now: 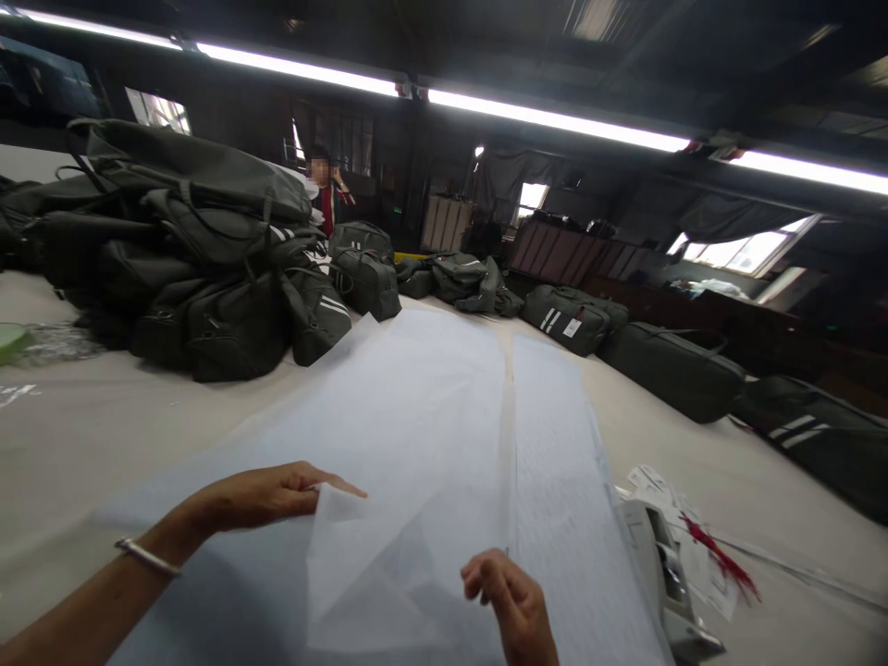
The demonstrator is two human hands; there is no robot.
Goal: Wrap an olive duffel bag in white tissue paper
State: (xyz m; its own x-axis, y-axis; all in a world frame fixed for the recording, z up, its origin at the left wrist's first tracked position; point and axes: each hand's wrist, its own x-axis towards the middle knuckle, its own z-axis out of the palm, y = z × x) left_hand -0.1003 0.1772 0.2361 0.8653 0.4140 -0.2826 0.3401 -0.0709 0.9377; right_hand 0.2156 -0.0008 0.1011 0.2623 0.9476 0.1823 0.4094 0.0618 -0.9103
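Note:
A stack of thin, translucent white sheets point(444, 398) covers the middle of the table. My left hand point(277, 495) reaches in from the left, a silver bangle on its wrist. Its index finger stretches forward over the stack, while the thumb and the finger pinch the raised edge of a top sheet point(375, 592). That sheet is creased and partly lifted toward me. My right hand point(510, 597) hovers above the stack's lower right part, fingers curled, with nothing visible in them.
Dark green duffel bags point(228, 314) are heaped at the left. More bags point(666, 365) line the back and right edge. Right of the sheets lie a grey tool-like device point(666, 578), white tags point(708, 564) and red strings point(725, 560). A person point(326, 194) stands far back.

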